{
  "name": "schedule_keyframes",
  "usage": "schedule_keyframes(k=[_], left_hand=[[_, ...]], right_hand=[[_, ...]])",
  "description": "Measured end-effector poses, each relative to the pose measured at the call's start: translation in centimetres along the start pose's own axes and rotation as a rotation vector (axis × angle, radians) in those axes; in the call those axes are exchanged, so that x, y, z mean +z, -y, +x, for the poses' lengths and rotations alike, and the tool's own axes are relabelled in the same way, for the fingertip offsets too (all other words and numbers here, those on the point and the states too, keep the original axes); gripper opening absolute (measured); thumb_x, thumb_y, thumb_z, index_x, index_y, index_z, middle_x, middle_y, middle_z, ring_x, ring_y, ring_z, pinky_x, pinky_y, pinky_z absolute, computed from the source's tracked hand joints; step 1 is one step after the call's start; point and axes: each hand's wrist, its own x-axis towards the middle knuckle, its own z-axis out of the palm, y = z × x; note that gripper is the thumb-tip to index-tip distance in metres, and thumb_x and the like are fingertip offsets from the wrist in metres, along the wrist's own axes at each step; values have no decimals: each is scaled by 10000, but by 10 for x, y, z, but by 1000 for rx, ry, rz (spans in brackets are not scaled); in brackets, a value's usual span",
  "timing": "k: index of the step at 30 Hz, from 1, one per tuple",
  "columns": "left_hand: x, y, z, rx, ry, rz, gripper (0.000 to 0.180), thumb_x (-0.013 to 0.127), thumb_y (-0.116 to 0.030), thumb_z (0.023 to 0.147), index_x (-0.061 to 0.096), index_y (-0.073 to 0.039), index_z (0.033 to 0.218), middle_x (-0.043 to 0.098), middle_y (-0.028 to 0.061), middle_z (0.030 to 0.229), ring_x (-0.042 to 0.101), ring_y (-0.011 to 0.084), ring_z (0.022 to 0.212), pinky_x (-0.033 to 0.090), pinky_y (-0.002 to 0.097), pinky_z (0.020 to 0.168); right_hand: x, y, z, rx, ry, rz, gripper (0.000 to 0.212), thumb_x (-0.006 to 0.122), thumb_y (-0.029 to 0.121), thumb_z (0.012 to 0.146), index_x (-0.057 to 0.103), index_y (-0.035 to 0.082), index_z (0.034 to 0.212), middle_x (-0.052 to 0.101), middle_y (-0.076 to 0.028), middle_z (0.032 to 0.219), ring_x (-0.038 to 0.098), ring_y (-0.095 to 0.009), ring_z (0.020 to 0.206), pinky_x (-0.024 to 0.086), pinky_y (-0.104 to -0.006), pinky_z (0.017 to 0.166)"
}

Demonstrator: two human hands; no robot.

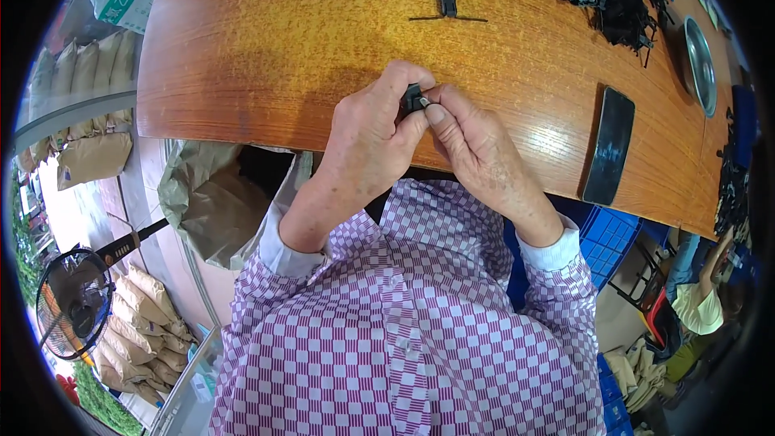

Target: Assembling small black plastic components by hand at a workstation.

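Grip of the left hand (373, 127): thumb and curled forefinger closed on a small black part (413, 97). Grip of the right hand (476, 143): thumb and forefinger pinched nearly together at the part's right end; can't tell if something tiny sits between the tips too. Part is over the near edge of the surface (266, 56), roughly mid-scene, mostly hidden by fingers. Farther off, a similar black piece (446, 0) lies by a thin dark strip (472, 19); black pile (626, 4) at far right, phone (609, 145) to the right. Judging by looks: plastic, light, stiff, maybe slick; thin bits could snap. Best held by its body sides, right end left free.
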Motion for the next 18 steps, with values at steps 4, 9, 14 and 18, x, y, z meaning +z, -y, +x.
schedule_keyframes(k=[4, 9, 14, 18], left_hand=[[3, -1, -1, 69, -92, 133, 306, 619, 64, 804, 531, -47, 1075, 548, 11, 760, 495, 30, 664, 429, 189, 583], [-2, 0, -2, 49, -98, -40, 318, 609, 73, 814, 542, -50, 1099, 557, 1, 776, 522, 31, 705, 443, 190, 612], [-10, 5, -1, -72, -15, -189, 317, 603, 78, 824, 542, -47, 1110, 572, -12, 814, 532, 33, 749, 451, 189, 647], [-8, 10, -2, -43, 6, -201, 303, 601, 83, 830, 539, -41, 1100, 571, -24, 834, 525, 36, 766, 451, 190, 666]], right_hand=[[10, -4, 5, -39, -39, 23, 180, 472, 156, 954, 527, -8, 1003, 550, -215, 707, 573, -360, 612, 420, -387, 516], [9, 3, 6, 3, -7, 38, 186, 466, 170, 965, 534, 1, 1005, 531, -173, 666, 556, -272, 573, 413, -344, 513], [4, 5, 5, 132, 48, 138, 194, 466, 187, 973, 533, 6, 997, 500, -119, 639, 514, -185, 568, 409, -322, 521], [6, 6, 3, 187, 64, 124, 202, 463, 201, 978, 529, 11, 986, 477, -83, 633, 490, -149, 585, 407, -319, 527]])
